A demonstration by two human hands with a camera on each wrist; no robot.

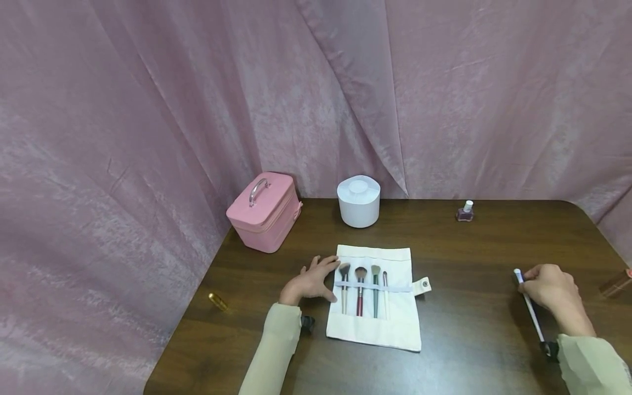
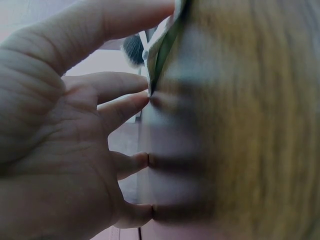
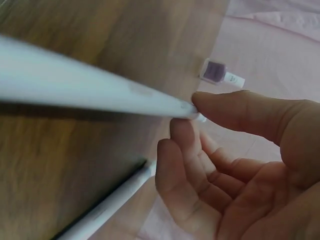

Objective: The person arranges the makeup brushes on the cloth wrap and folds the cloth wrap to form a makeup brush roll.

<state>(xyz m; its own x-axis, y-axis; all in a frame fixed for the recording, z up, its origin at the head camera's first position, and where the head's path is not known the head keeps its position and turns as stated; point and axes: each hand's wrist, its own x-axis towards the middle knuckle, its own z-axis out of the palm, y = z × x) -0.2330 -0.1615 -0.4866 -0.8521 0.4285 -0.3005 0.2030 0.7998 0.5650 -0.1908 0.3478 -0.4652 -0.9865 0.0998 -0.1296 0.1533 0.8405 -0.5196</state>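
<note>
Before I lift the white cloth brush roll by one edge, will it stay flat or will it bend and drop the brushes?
The brush roll looks like thin fabric, so it would probably sag when lifted. The four brushes sit under only one narrow band, so they may slide out if it tilts. It seems light; the left hand pressing its edge probably stops it shifting.

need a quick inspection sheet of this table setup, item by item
surface: dark wood table.
job's things: white brush roll lies open with four brushes under its band; white pen.
clutter: pink case, white jar, nail polish bottle, gold tube, another tube at the right edge.
hands: left hand touches the roll's left edge; right hand pinches the pen.
cables: nothing seen.
surroundings: pink curtain behind.
</note>
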